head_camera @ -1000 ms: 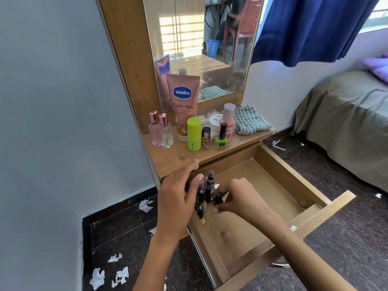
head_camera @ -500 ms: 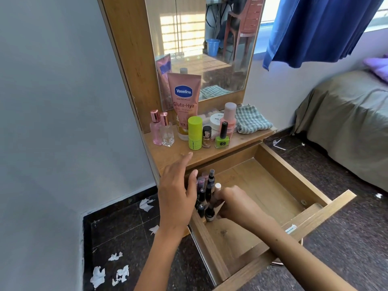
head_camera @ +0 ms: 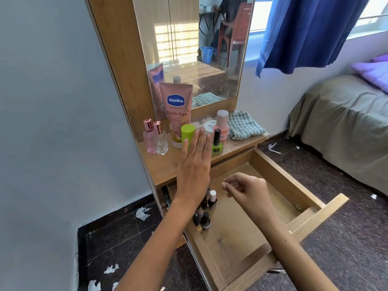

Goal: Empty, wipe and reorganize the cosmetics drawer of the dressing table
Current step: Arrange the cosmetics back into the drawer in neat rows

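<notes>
The wooden drawer (head_camera: 315, 219) of the dressing table is pulled out. Several small nail polish bottles (head_camera: 211, 200) stand along its left wall; the remaining drawer floor is bare wood. My left hand (head_camera: 194, 164) reaches up over the tabletop (head_camera: 161, 166) with straight fingers, its fingertips in front of a lime-green tube (head_camera: 187, 132) and hiding a small bottle beside it. My right hand (head_camera: 247, 190) hovers over the drawer with loosely curled fingers and holds nothing. A green nail polish bottle (head_camera: 216, 147) stands just right of my left fingers.
On the tabletop stand a pink Vaseline tube (head_camera: 176, 106), two perfume bottles (head_camera: 155, 138), a pink bottle (head_camera: 222, 124), a white jar (head_camera: 209, 125) and a folded checked cloth (head_camera: 244, 126). A bed (head_camera: 346, 114) is at the right. Paper scraps (head_camera: 142, 213) litter the dark floor.
My right hand has let go of a nail polish bottle in the drawer and lifted away. My left hand has left the drawer's left edge and risen to the tabletop items.
</notes>
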